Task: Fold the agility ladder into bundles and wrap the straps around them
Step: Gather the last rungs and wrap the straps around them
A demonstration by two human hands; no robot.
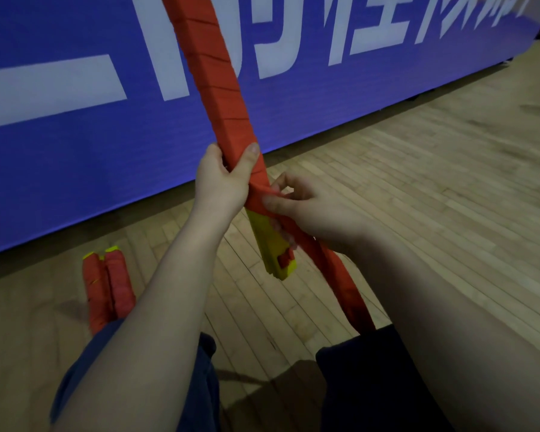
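Observation:
A long bundle of yellow ladder rungs stands tilted in front of me, wound with red strap over most of its length. Only its lower yellow end shows bare. My left hand grips the wrapped bundle just above that end, thumb across the front. My right hand pinches the loose red strap against the bundle, right below the left hand. The free strap tail hangs down to my right knee. Two wrapped bundles lie side by side on the floor at lower left.
A blue banner with large white lettering stands along the wooden gym floor close behind the bundle. My knees in dark shorts fill the bottom of the view.

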